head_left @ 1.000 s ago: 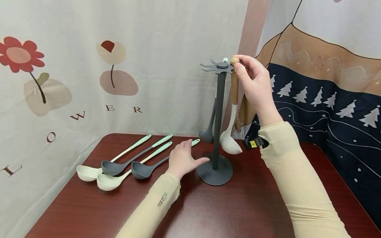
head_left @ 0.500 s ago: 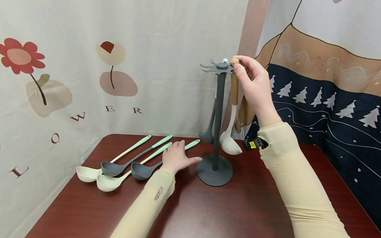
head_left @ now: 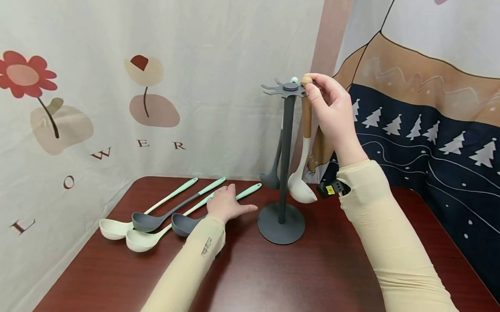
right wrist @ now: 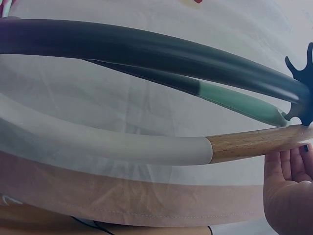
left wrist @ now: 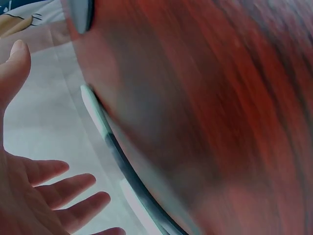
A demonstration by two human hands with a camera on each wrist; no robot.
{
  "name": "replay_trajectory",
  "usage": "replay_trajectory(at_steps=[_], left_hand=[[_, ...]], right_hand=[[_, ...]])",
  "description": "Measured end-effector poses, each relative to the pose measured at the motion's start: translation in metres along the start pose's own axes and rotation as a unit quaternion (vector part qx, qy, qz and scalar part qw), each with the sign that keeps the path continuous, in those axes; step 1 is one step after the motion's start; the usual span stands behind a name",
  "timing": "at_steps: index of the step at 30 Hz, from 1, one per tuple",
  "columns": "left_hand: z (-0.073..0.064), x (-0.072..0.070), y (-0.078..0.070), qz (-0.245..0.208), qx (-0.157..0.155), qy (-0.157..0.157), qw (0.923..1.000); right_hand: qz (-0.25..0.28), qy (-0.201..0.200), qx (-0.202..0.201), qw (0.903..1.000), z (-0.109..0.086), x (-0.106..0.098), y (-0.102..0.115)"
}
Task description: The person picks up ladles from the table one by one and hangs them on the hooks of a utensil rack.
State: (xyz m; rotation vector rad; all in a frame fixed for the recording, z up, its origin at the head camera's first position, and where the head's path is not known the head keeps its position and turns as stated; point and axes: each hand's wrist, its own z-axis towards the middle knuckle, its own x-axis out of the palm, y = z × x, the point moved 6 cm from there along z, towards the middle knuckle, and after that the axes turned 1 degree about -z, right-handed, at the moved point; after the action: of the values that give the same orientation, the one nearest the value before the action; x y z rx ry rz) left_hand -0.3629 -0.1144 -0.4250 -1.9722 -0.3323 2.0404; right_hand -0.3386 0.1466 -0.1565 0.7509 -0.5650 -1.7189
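Observation:
My right hand point(head_left: 334, 114) pinches the top of the wooden handle of a white ladle point(head_left: 301, 189), which hangs upright at the hooked top of a dark grey stand point(head_left: 285, 162). In the right wrist view, the fingertips lie at the wooden handle point(right wrist: 254, 143), close to the hooks. Behind the post hangs a grey ladle point(head_left: 271, 178) with a mint-green handle. My left hand point(head_left: 224, 203), fingers spread and thumb out, hovers over the handles of the nearest lying ladles. Below it is a grey ladle point(head_left: 183, 224); its mint handle point(left wrist: 95, 107) shows beyond the fingers in the left wrist view.
Other mint-handled ladles lie side by side on the left of the dark red table point(head_left: 277, 284), among them a cream ladle point(head_left: 141, 241) and a grey ladle point(head_left: 144, 221). The stand's round base point(head_left: 280, 235) sits right of them. A printed curtain point(head_left: 227, 103) hangs behind.
My left hand has moved left, away from the stand's base and over the lying ladles' handles. The right hand keeps its pinch at the wooden handle without visible movement.

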Motion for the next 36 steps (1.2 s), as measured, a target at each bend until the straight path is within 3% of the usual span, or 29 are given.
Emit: replay_trajectory(at_steps=[20, 30, 36], left_hand=[[0.009, 0.007, 0.021, 0.012, -0.027, 0.030, 0.9991], [0.013, 0.011, 0.030, 0.047, -0.032, 0.052, 0.9970], [0.015, 0.009, 0.029, 0.060, -0.032, 0.047, 0.9966]], right_hand=[[0.000, 0.000, -0.005, 1.0000, -0.002, 0.000, 0.000], [0.004, -0.002, -0.007, 1.0000, -0.002, 0.001, 0.000], [0.003, -0.004, -0.009, 0.9999, -0.002, 0.000, 0.000]])
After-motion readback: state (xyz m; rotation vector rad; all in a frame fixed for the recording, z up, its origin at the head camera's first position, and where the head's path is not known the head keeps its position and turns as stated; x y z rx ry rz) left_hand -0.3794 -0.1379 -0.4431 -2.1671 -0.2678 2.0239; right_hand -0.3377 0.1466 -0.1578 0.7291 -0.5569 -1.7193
